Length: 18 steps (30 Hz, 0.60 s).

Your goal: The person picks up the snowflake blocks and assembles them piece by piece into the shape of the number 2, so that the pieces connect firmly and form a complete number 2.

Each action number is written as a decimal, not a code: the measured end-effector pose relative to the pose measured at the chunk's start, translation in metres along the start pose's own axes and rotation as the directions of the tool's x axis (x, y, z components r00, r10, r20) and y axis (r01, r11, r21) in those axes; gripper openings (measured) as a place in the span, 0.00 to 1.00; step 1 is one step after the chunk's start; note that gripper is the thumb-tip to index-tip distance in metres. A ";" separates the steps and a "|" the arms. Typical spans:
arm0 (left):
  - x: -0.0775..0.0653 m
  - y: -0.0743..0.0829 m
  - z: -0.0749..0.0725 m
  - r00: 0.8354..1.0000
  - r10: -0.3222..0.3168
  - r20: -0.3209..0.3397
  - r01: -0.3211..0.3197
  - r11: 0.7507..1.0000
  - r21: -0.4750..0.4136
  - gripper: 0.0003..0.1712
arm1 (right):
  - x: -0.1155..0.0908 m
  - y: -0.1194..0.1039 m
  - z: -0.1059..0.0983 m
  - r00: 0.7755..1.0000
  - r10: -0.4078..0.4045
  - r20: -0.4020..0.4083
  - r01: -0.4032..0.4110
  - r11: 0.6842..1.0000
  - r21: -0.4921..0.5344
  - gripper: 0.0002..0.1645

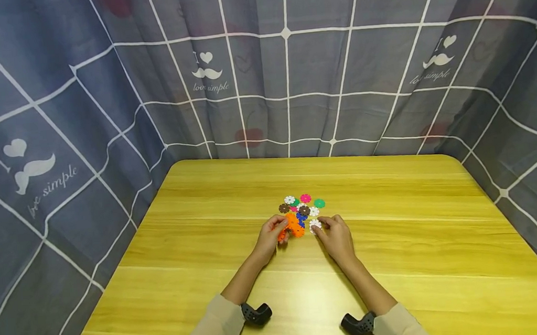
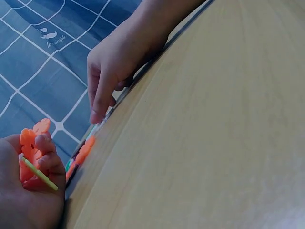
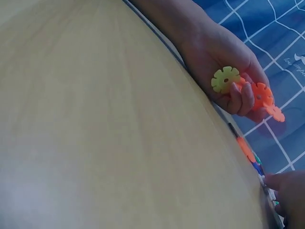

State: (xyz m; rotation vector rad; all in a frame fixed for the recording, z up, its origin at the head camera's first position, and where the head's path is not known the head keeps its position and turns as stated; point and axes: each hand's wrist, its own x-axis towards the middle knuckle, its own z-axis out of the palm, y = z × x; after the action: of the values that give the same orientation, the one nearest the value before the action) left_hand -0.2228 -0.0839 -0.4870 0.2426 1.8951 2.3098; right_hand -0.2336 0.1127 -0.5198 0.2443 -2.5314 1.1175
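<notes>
In the head view, my left hand (image 1: 270, 237) grips a cluster of joined orange flower-shaped plastic discs (image 1: 292, 220). A yellow-green notched disc (image 3: 226, 79) shows against its palm in the right wrist view. My right hand (image 1: 337, 235) is low at the tabletop, with thumb and index finger at the edge of a white notched disc (image 1: 315, 225). The left wrist view shows the right hand's fingertips (image 2: 96, 116) pointing down at the table. Another orange disc (image 1: 298, 231) overlaps the front of the loose pile.
Behind the hands lies a loose pile of notched discs, including pink (image 1: 305, 198), green (image 1: 319, 203), brown (image 1: 284, 208) and blue ones. Everything is on a yellow wood-grain table (image 1: 399, 262). A checked curtain (image 1: 260, 68) hangs along its back and sides.
</notes>
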 end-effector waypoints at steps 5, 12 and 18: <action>0.001 0.000 -0.001 1.000 0.023 0.019 -0.023 1.000 0.012 0.08 | 0.001 0.002 0.001 0.999 -0.020 -0.028 0.021 0.998 0.054 0.17; 0.002 0.000 -0.002 1.000 0.001 0.001 -0.001 1.000 0.002 0.15 | 0.000 -0.001 0.008 0.989 -0.121 -0.081 0.141 0.935 0.325 0.08; 0.003 -0.002 -0.003 1.000 -0.025 -0.003 0.026 0.999 0.024 0.16 | -0.005 -0.015 0.007 0.980 -0.174 -0.096 0.199 0.838 0.508 0.07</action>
State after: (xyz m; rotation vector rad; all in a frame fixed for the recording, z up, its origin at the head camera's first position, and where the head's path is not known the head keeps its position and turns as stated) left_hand -0.2262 -0.0855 -0.4892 0.2163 1.9168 2.2740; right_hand -0.2260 0.0976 -0.5155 0.5828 -2.0603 1.6775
